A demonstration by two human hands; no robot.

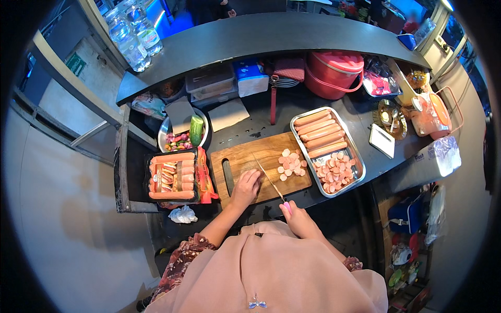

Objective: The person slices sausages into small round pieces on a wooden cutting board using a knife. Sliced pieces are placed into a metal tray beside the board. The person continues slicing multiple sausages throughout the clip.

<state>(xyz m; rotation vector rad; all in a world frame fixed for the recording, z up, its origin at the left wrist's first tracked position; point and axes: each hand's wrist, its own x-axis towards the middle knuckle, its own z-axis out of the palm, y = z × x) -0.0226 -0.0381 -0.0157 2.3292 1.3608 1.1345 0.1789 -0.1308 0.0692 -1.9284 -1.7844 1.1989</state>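
Observation:
My right hand grips the pink handle of a kitchen knife, its blade slanting up and left over the wooden cutting board. On the board rests my left hand, fingers curled beside the blade; whether anything lies beneath them is hidden. Round sausage slices are scattered on the board's right part. Against its right edge, a metal tray has several whole sausages at the back and a heap of slices in front. A sausage pack sits left of the board.
Behind the pack, a metal bowl contains a cucumber, shallots and chillies. A raised shelf spans the back, above plastic containers and a red lidded bucket. To the right are a notepad and tissue pack.

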